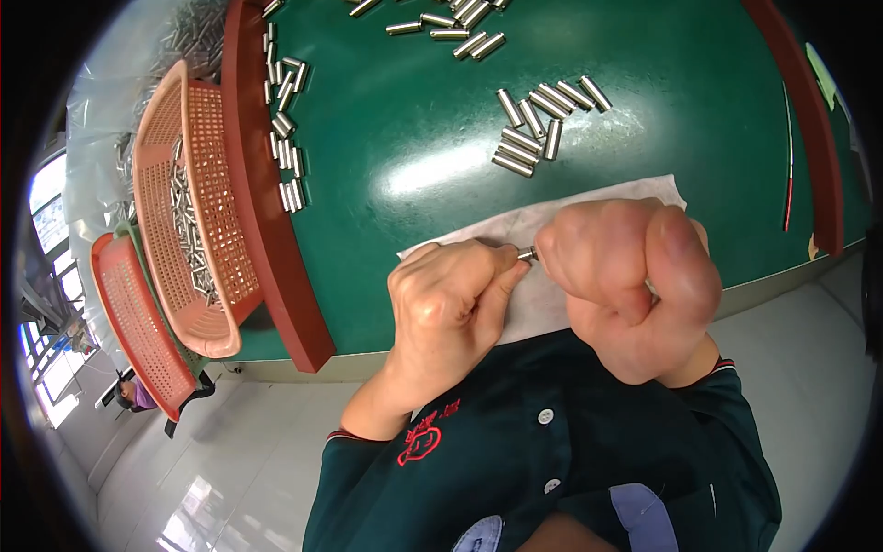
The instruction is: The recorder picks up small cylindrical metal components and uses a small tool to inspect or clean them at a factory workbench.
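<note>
Between thumb and forefinger, my left hand (448, 290) pinches a small shiny metal cylinder (527, 253), of which only a short piece shows. My right hand (635, 276) is closed in a fist, raised right beside the cylinder's other end. Its fingers hide what they hold, and whether they grip the cylinder too I cannot tell. Under both hands a whitish cloth (533, 308) lies along the table's near edge. Beyond the cloth, several metal cylinders (552, 97) lie in a loose group on the green tabletop (386, 120).
More cylinders (451, 32) lie at the far side, and others (287, 147) line the red-brown left rail (267, 202). Outside that rail, an orange basket (221, 166) holds many small metal pieces, with a red basket (138, 313) beside it. A thin red rod (789, 175) lies near the right rail (814, 138).
</note>
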